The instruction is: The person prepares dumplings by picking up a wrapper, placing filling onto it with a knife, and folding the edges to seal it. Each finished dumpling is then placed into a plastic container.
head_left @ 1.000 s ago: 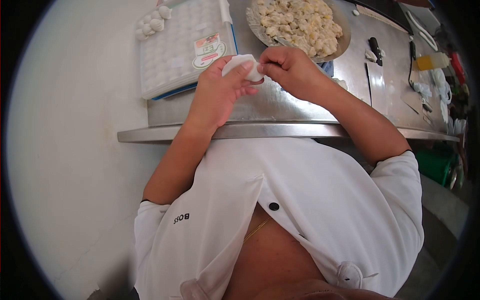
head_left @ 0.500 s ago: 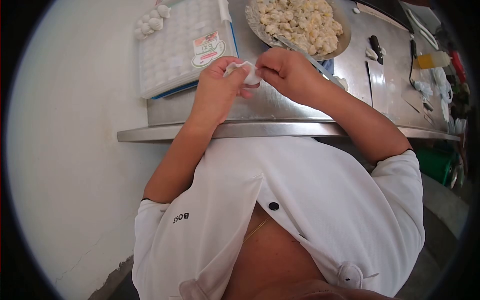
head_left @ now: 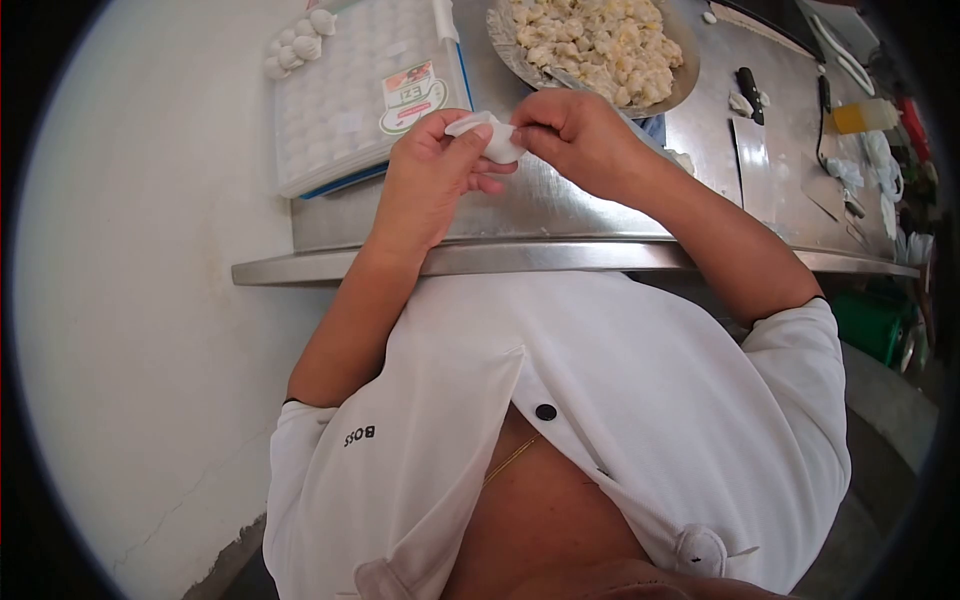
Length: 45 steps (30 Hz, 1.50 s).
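A thin white wrapper (head_left: 502, 146) is held between my two hands, over the steel table near its front edge. My left hand (head_left: 436, 165) grips it from the left, thumb on top and fingers beneath. The fingertips of my right hand (head_left: 570, 135) pinch its right edge. Whatever lies inside the wrapper is hidden. Just beyond my right hand is a large metal bowl (head_left: 690, 85) of pale, chunky filling (head_left: 610, 50). A flat metal utensil leans on its rim and runs behind my right hand.
A lidded tray (head_left: 350, 145) of white round pieces stands at the left, several folded dumplings (head_left: 297, 48) on its lid. A cleaver (head_left: 752, 165), a black-handled knife (head_left: 750, 95) and a yellow bottle (head_left: 865, 117) lie to the right. The table's raised edge (head_left: 550, 257) runs before me.
The wrapper has been folded further over, and its open pocket no longer shows. Both hands have shifted only slightly and still hold it.
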{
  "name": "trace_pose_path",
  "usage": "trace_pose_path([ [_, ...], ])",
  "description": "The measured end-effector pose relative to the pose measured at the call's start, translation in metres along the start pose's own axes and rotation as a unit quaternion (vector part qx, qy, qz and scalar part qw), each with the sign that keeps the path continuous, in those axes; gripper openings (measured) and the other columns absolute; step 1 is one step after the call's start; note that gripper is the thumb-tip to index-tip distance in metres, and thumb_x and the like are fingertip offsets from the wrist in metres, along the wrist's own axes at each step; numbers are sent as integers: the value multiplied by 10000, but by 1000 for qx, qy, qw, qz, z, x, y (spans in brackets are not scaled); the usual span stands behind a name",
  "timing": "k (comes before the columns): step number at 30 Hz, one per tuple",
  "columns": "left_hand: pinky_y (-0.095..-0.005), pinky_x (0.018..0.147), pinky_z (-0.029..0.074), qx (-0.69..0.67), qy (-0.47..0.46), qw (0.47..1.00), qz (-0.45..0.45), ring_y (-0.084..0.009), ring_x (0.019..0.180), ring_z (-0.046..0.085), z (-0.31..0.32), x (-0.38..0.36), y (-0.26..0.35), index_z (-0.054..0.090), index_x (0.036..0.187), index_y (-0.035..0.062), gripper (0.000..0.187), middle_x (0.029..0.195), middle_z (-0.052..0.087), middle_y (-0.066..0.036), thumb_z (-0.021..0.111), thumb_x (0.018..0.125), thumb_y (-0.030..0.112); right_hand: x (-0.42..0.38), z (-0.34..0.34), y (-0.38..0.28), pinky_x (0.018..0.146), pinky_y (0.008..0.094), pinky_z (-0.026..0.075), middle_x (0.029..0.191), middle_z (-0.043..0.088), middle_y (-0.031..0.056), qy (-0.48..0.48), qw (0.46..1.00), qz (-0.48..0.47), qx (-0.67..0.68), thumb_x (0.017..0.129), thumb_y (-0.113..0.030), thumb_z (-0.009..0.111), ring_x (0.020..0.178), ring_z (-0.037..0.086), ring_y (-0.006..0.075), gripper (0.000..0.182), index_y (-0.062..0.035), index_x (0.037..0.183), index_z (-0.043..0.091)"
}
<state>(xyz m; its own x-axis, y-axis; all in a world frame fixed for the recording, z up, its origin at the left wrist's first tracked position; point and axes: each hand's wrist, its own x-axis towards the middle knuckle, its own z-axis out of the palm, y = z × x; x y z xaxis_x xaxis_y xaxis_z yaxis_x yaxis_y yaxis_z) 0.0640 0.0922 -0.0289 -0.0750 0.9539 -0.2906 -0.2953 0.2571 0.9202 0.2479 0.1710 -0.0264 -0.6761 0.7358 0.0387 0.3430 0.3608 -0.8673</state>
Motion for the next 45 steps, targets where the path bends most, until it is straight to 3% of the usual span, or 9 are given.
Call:
trace_pose_path([
  [2,-265,615,556,51,7,999,-6,-235,794,715,1,0,-1,584,1133,-26,263,999,679,-126,627,943,151,-2,3,7,694,380,494,810,630,174,1,995,-89,-32,862,-123,622,730,624,300,144,5,921,652],
  [6,-263,620,558,119,10,993,7,-221,793,713,5,-3,2,588,1149,-30,263,973,683,-120,620,943,131,-3,4,-3,695,383,496,806,630,176,51,994,-90,-43,859,-118,625,740,629,311,146,12,921,649],
  [9,-258,618,556,133,0,991,0,-216,792,712,3,-2,-1,589,1155,-31,260,978,683,-122,612,944,119,-2,-1,-6,700,387,498,807,631,178,-10,1000,12,-3,858,-132,633,762,631,327,161,18,917,645],
  [17,-253,612,558,107,15,994,32,-204,782,710,2,1,-5,587,1150,-30,249,943,680,-111,606,955,124,-1,3,10,704,418,498,812,625,178,15,988,-136,-75,860,-137,628,765,622,358,154,-3,932,653],
  [23,-250,599,550,170,5,985,23,-193,769,707,5,-3,-1,586,1122,-25,222,924,676,-104,601,961,126,-5,1,-9,709,431,500,805,630,186,17,999,-30,-39,856,-139,627,795,629,374,144,-5,907,643],
  [36,-242,623,546,166,17,985,40,-172,800,702,8,-4,-3,593,1158,-48,251,951,673,-91,576,972,119,-4,3,-1,724,430,503,832,637,180,46,987,-115,-101,865,-145,629,808,633,374,145,-11,921,638],
  [39,-244,618,546,160,3,986,39,-168,792,701,6,-3,-5,595,1144,-48,239,947,673,-95,574,972,116,-3,-2,-10,717,355,497,851,626,134,-1,998,-4,-62,872,-93,654,802,630,262,149,12,977,638],
  [41,-243,614,545,155,9,987,44,-167,791,701,6,-2,-5,597,1136,-45,231,947,673,-94,572,973,117,-1,2,3,698,431,496,807,627,174,28,995,-72,-62,866,-144,632,777,626,365,130,-17,892,627],
  [45,-235,562,528,121,24,990,63,-159,767,701,5,-1,-8,610,1095,-44,203,984,655,-83,582,955,100,-1,3,6,687,434,492,792,620,171,40,992,-91,-83,868,-146,629,768,624,364,126,-20,876,621],
])
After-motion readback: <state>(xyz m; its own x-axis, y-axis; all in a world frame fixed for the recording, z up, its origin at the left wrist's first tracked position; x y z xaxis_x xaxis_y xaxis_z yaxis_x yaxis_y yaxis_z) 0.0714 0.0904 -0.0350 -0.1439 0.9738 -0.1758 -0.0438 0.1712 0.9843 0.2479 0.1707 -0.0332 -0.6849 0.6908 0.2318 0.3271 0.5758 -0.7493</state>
